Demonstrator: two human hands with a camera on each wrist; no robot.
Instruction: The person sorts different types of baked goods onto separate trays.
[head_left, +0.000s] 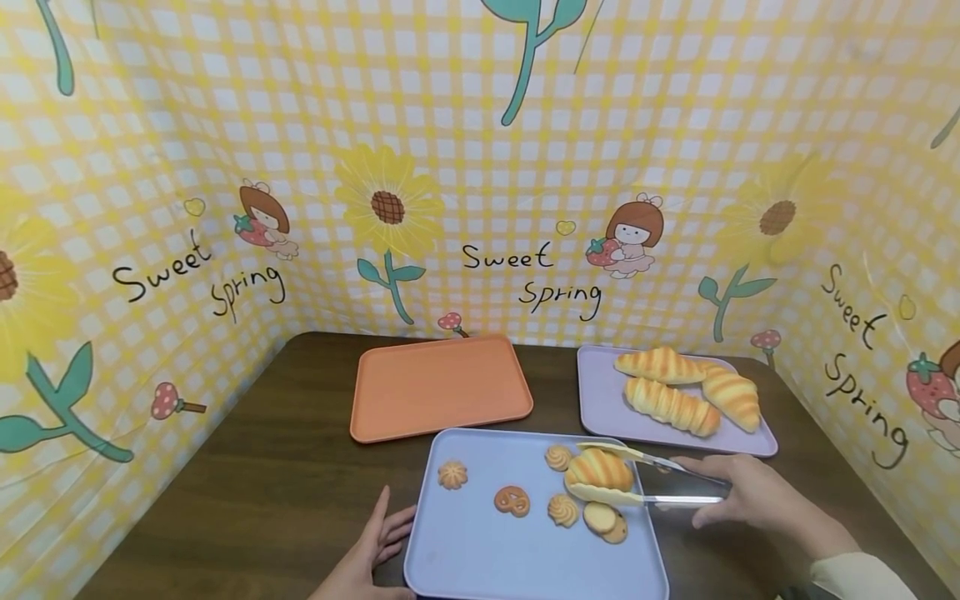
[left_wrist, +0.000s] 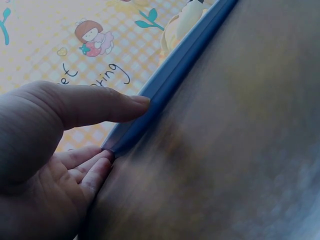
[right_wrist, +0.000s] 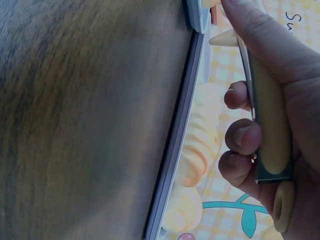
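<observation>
My right hand (head_left: pixel 757 500) grips a pair of tongs (head_left: pixel 682 501), with metal arms and pale yellow tips. Between those tips is a round, striped bread roll (head_left: pixel 597 469), over the right side of the blue tray (head_left: pixel 480 554). In the right wrist view, several fingers curl round the tongs' yellow handle (right_wrist: pixel 272 120). Swirl cookies (head_left: pixel 562 510) and overlapping round cookies (head_left: pixel 600 517) lie close to the roll. My left hand (head_left: pixel 367 554) is at the tray's left edge, fingers extended; in the left wrist view its thumb and fingertips are against the blue rim (left_wrist: pixel 165 85).
A pretzel-shaped cookie (head_left: pixel 512 501) and a flower-shaped cookie (head_left: pixel 452 475) lie farther left on the blue tray. Behind it stand an orange tray (head_left: pixel 442 387) and a lilac tray (head_left: pixel 600 400) bearing three breads (head_left: pixel 671 407). Patterned cloth (head_left: pixel 480 167) walls in the dark table (head_left: pixel 225 483).
</observation>
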